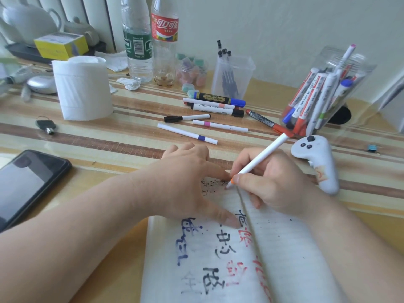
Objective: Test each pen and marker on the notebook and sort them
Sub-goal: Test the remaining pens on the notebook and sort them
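Observation:
An open notebook [218, 259] lies at the front, its left page covered in blue, black and red test writing. My left hand [188, 178] presses flat on the upper left page, fingers spread. My right hand [271, 184] grips a white pen with an orange tip [260, 158], the tip touching the page near the spine at the top. Beyond the notebook several markers [209, 112] lie loose on the table. A clear jar [323, 95] at the right holds several more markers. A clear square cup [231, 77] holds several black pens.
A black phone [28, 182] lies at the left, a white controller [317, 158] at the right of the notebook. A paper roll [83, 88], two bottles [150, 40], a key [46, 125] and a teapot on a tray [30, 20] stand further back.

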A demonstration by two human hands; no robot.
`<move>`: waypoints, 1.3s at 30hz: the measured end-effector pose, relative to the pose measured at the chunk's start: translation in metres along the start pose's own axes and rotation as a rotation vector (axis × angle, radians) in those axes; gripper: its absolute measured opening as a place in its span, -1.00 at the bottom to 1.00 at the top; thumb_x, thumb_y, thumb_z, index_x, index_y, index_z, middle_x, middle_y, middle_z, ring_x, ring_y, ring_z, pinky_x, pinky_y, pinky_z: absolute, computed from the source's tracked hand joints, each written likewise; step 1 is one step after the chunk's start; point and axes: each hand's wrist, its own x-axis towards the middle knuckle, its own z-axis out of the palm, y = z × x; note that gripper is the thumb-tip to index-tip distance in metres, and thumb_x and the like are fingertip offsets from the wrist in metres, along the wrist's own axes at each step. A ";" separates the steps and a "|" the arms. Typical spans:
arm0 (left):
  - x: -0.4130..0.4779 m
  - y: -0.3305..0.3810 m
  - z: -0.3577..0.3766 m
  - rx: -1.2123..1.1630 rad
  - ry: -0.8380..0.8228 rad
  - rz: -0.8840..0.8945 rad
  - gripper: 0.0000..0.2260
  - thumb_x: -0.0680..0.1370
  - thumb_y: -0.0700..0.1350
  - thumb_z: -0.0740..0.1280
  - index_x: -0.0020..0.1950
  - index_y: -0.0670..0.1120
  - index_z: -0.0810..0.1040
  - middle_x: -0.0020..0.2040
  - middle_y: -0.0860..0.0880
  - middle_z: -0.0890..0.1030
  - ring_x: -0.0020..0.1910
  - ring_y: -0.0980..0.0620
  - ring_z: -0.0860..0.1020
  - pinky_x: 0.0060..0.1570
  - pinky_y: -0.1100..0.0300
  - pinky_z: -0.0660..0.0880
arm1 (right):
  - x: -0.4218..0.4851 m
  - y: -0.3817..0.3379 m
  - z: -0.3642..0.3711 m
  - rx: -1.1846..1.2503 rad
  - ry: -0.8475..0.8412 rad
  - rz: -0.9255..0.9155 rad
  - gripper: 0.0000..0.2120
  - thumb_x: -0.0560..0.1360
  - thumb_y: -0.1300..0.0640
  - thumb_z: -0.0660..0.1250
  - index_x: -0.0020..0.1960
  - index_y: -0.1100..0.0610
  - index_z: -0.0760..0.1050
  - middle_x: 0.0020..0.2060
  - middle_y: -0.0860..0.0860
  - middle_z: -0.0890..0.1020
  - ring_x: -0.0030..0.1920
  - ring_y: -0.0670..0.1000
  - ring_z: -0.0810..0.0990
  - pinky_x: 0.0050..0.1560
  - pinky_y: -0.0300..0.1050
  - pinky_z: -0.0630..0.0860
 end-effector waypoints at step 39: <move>0.007 0.006 0.006 -0.012 0.067 -0.040 -0.23 0.17 0.61 0.30 0.35 0.41 0.43 -0.03 0.21 0.32 0.06 0.13 0.22 0.14 0.12 0.18 | 0.001 0.000 0.001 -0.050 0.055 0.050 -0.93 0.36 0.19 0.34 -0.30 0.13 0.55 -0.49 0.24 0.47 -0.53 0.05 0.38 -0.55 -0.19 0.28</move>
